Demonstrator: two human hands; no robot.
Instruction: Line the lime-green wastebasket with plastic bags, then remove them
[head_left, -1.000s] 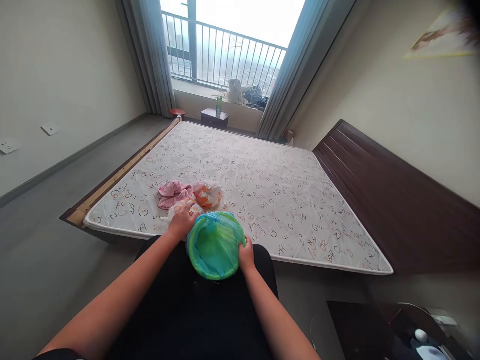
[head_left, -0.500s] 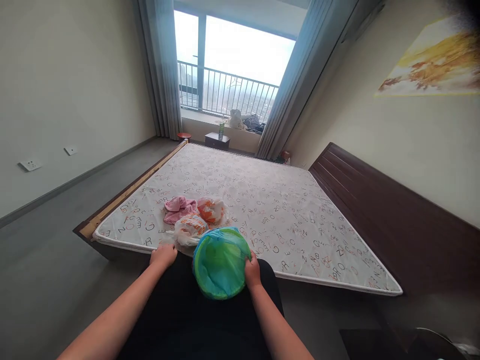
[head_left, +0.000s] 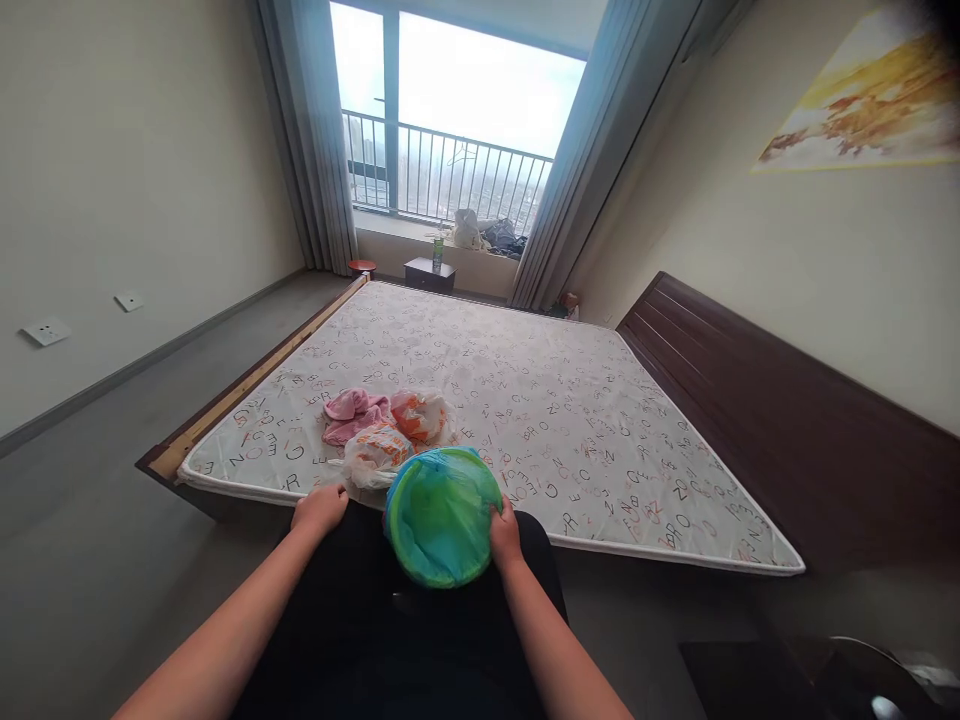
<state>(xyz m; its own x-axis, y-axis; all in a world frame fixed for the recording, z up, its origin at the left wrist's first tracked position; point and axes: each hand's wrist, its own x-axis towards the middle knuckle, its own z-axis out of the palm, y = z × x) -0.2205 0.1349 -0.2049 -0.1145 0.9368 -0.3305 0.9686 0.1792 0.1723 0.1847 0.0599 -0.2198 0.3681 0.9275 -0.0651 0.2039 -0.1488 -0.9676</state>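
My right hand (head_left: 506, 532) grips the right edge of a round green and blue fabric thing (head_left: 444, 517) that looks like a collapsed pop-up basket. It is tilted over my dark-clothed lap, its green rim facing me. My left hand (head_left: 320, 510) rests on my left knee, fingers curled in, with nothing visible in it. Just beyond the round thing, two white and orange plastic bags (head_left: 379, 452) lie on the mattress (head_left: 525, 400). A pink cloth (head_left: 354, 416) is bunched beside them.
The mattress lies in a dark bed frame with a wooden headboard (head_left: 750, 390) at right. Past its far end stand a small nightstand (head_left: 430, 277) and a red stool (head_left: 361, 267). A bundle of cloth and bags (head_left: 487, 235) sits by the window, between grey curtains (head_left: 307, 150).
The view has tilted slightly down and shifted right. My hands, the round fabric thing and the items on the mattress stay much as they were.
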